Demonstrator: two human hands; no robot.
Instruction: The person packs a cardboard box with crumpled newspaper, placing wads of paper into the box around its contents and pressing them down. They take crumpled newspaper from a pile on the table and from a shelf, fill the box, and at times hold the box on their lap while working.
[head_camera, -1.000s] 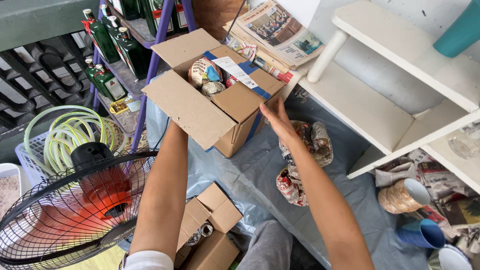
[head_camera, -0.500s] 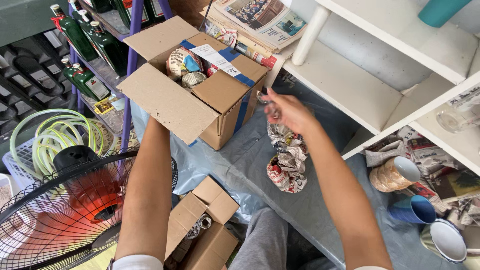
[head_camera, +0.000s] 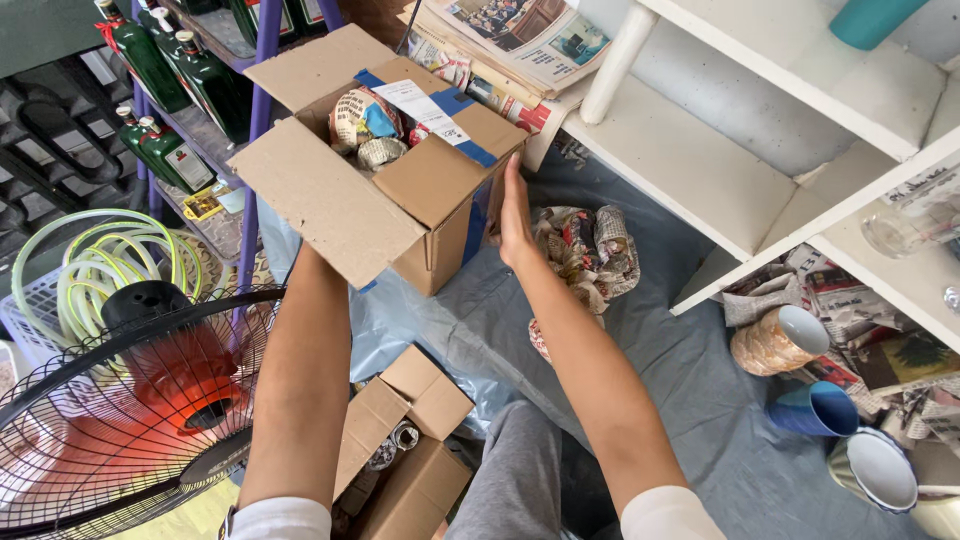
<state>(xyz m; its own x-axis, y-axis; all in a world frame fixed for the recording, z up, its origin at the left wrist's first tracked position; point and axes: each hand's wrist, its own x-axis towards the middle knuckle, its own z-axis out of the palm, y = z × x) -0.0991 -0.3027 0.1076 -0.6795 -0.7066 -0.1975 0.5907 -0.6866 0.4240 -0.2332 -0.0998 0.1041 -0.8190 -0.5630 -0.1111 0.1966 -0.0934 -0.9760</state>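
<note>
Open cardboard box (head_camera: 400, 190) sits on a grey-blue floor sheet (head_camera: 690, 400), flaps spread, paper-wrapped bundles inside. Right hand (head_camera: 514, 215) flat, fingers straight, pressed against the box's right side wall. Left hand hidden under the box's front flap; grip cannot be told. Crumpled newspaper bundle (head_camera: 590, 255) lies just right of the right hand. Smaller open box (head_camera: 405, 445) between the forearms. Fan (head_camera: 120, 400) at left.

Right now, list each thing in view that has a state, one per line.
large cardboard box: flaps open, paper-wrapped items inside
small cardboard box: open
right hand: flat against the large box's side
left hand: hidden behind a flap
blue cup: on its side
fan: blades look still
green bottles: upright, capped
</note>
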